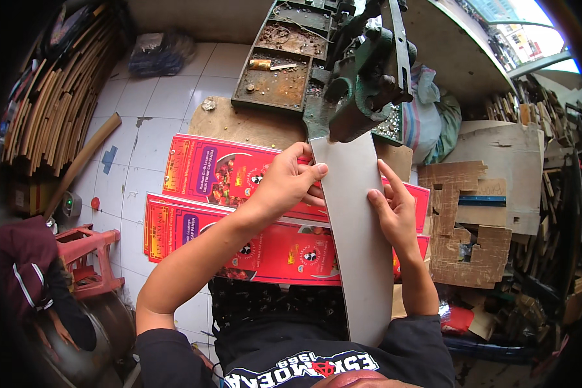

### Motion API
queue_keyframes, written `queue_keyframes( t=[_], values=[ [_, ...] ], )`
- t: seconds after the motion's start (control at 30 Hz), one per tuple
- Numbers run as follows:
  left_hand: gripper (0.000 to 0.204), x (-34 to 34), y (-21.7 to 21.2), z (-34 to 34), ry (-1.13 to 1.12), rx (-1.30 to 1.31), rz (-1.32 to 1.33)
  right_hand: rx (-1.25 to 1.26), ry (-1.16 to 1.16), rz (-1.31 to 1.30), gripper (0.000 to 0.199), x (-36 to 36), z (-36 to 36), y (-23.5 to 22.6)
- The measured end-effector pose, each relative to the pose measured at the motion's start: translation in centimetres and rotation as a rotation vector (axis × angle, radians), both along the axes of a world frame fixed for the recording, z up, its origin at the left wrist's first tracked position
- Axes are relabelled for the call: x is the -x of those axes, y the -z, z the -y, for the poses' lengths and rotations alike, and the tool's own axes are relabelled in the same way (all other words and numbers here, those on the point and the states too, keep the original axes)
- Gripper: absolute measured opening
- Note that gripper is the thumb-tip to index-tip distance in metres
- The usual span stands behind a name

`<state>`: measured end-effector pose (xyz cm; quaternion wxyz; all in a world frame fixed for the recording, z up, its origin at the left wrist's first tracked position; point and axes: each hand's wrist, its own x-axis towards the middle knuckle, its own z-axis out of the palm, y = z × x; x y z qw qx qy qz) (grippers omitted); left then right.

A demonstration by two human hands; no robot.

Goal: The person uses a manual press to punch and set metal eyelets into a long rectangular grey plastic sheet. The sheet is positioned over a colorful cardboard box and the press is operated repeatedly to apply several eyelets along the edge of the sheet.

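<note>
A long grey-white board strip lies lengthwise before me, its far end beneath the head of a dark green press. My left hand is closed on the strip's left edge, thumb on top and some fingers tucked below. On the opposite edge, my right hand grips the strip between thumb and fingers. Beneath the strip and my left forearm rest red printed boards in overlapping stacks. Whether the press head touches the strip, I cannot tell.
Rusty compartment trays with small metal bits flank the press. Cut brown cardboard lies at right, near plastic sacks. At left are stacked cardboard sheets, a long tube, a red stool and another person's sleeve.
</note>
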<state>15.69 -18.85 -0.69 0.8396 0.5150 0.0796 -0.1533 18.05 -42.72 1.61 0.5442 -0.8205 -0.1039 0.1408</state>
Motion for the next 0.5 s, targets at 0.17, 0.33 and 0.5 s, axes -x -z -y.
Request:
queue_keyframes(
  t=[0.17,0.33,0.5],
  values=[
    [0.029,-0.02,-0.24,0.02,-0.002,0.009,-0.005,-0.021,-0.001,0.008,0.057,-0.02,-0.22,0.03],
    [0.031,-0.05,-0.26,0.06,-0.002,0.006,-0.013,-0.024,0.004,-0.014,0.057,-0.02,-0.04,0.35],
    [0.027,-0.02,-0.43,0.13,-0.017,0.014,-0.008,-0.022,0.008,-0.001,0.057,0.01,-0.15,0.41]
  ],
)
